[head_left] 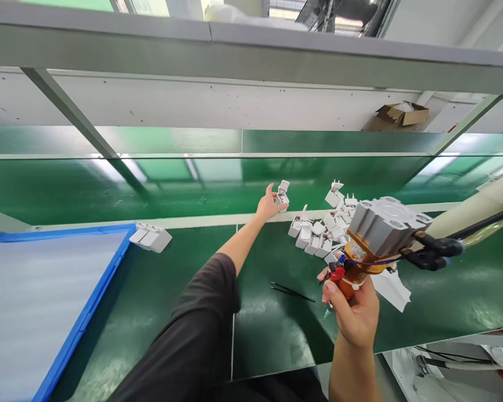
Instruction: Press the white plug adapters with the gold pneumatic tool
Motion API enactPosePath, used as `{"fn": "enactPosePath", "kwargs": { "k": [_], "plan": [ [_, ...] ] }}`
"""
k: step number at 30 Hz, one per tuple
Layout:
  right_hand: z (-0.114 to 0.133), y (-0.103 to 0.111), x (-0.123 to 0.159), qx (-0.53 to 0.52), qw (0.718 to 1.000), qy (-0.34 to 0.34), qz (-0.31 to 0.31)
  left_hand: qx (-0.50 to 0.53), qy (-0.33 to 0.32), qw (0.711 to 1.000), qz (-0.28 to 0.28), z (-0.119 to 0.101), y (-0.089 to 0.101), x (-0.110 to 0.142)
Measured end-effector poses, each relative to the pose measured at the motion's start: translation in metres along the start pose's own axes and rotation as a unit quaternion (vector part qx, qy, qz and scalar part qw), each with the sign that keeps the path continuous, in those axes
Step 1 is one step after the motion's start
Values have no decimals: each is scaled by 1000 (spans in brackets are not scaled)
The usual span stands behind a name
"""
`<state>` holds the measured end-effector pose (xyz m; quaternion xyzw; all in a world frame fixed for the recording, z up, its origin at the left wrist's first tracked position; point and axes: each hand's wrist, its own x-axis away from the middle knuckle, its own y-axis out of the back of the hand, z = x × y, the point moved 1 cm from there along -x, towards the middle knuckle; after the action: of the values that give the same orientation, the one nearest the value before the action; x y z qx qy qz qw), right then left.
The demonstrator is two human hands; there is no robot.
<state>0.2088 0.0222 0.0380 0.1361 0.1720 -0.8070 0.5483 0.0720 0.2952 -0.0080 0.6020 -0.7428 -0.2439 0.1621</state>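
Observation:
My left hand (270, 205) reaches to the far side of the green bench, fingers closed around a small white plug adapter housing (282, 192) whose lid is tilted up. My right hand (354, 312) grips a hand-held pneumatic tool (356, 257) with an amber body, a red switch and a square metal cylinder on top. Beyond the tool lies a cluster of white plug adapter housings (314, 244), several with open lids and some with metal prongs showing; the tool hides part of them. Black tweezers (292, 291) lie on the bench between my arms.
To the left stands a blue-rimmed tray (88, 318) with a white lining. White housings (151, 237) sit beside its corner. A white sheet (392, 287) lies under the tool. Hoses (482, 229) run off right. A shelf beam (251, 56) crosses above; a cardboard box (402, 114) stands behind.

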Motion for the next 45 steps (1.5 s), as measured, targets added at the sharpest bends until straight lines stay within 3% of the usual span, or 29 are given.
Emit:
{"fn": "enactPosePath", "kwargs": {
  "k": [3, 5, 8, 12, 15, 18, 20, 22, 25, 29, 33, 40, 45],
  "plan": [
    [4, -1, 3, -19, 1000, 4, 7, 18, -18, 999, 29, 4, 31, 55],
    [6, -3, 4, -35, 999, -4, 3, 43, -59, 993, 92, 5, 53, 111],
    [10, -8, 7, -62, 998, -7, 9, 41, -67, 979, 188, 8, 77, 197],
    [13, -13, 7, -73, 997, 14, 9, 35, -59, 970, 233, 20, 82, 276],
    [16, -16, 6, -70, 997, 28, 7, -7, -118, 976, 185, 25, 68, 305],
    [18, -19, 6, -66, 997, 24, 16, -155, -224, 958, 88, 19, 45, 318],
    [19, -21, 6, -68, 997, 20, 15, -235, -253, 938, 30, 13, 30, 321],
    [19, -24, 6, -75, 997, 23, 13, -247, -240, 939, -15, 11, 18, 320],
    [20, -32, 8, -89, 995, 31, 27, -176, -194, 964, -49, 17, 10, 319],
    [27, -50, 10, -92, 993, 59, 38, -109, -118, 986, -51, 25, 8, 319],
    [34, -70, 10, -69, 994, 74, 38, -97, -77, 992, -32, 20, 7, 318],
    [37, -83, 13, -11, 995, 95, 32, -58, -140, 988, -1, -6, 21, 316],
    [37, -82, 14, -5, 996, 91, 20, -71, -133, 988, 23, -16, 34, 311]
  ]
}}
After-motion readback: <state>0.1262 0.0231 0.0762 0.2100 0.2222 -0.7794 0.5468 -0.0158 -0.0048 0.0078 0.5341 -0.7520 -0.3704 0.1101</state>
